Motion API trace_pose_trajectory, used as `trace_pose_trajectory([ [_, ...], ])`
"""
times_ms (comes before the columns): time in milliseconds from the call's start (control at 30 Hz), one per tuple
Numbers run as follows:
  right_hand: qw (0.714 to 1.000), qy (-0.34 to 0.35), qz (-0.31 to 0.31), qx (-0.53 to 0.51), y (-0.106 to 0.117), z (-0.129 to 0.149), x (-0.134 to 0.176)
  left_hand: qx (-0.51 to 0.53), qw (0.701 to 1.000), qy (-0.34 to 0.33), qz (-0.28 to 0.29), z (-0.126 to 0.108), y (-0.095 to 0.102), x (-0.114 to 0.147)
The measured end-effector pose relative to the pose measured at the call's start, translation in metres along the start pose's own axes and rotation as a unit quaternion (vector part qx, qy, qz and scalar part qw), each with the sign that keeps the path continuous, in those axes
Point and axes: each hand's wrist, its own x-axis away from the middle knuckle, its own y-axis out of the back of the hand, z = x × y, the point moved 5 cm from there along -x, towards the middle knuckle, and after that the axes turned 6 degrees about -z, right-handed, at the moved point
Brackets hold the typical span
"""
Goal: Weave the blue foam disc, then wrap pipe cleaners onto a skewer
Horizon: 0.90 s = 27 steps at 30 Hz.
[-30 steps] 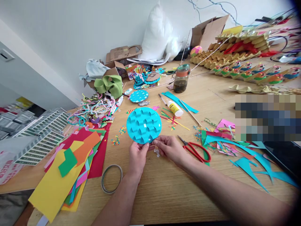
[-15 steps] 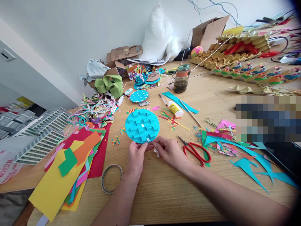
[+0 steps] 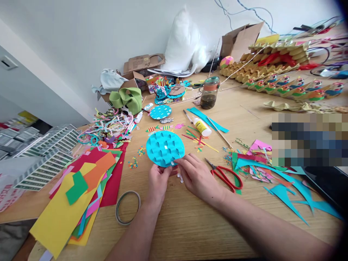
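Observation:
My left hand (image 3: pixel 159 181) grips the lower edge of a round blue paper disc (image 3: pixel 160 143), thumb on top. Rows of raised, curled flaps cover the disc. Two small white squares show on it, one near the middle and one by my left thumb. My right hand (image 3: pixel 194 174) is closed in a pinch at the disc's lower right edge; what its fingertips hold is too small to make out. Beneath that hand lies a white scrap (image 3: pixel 179 177). Paper fish (image 3: pixel 165 127) lie just beyond the disc. Red-handled scissors (image 3: pixel 227 177) rest to the right of my hand.
A roll of tape (image 3: pixel 128 207) and stacked coloured paper (image 3: pixel 67 199) are on the left. Behind the disc stand a glue bottle (image 3: pixel 202 127) and a glass jar (image 3: pixel 210 93). Blue paper offcuts (image 3: pixel 288 199) lie right, with egg cartons (image 3: pixel 244 69) farther back.
My right hand has moved up, its fingertips now over the disc's lower right edge. The disc has tilted and shifted slightly down. My left hand keeps its grip.

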Motion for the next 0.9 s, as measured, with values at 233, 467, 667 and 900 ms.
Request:
trace_pose_trajectory([
  [233, 0.996, 0.035, 0.037, 0.068, -0.0034, -0.0003, 0.0015, -0.04, 0.999, -0.029, 0.004, 0.0039, 0.0004, -0.0009],
  [467, 0.993, 0.037, 0.058, 0.096, -0.0078, -0.004, 0.0024, -0.052, 0.998, -0.033, 0.01, 0.0042, -0.0008, -0.0007],
  [667, 0.991, 0.048, 0.062, 0.109, -0.0071, -0.003, 0.0019, -0.072, 0.997, -0.038, 0.013, 0.005, -0.0001, 0.0001],
  [900, 0.988, 0.045, 0.059, 0.134, -0.0097, -0.0039, 0.0023, -0.073, 0.997, -0.029, 0.015, 0.0044, -0.0019, 0.0008],
])
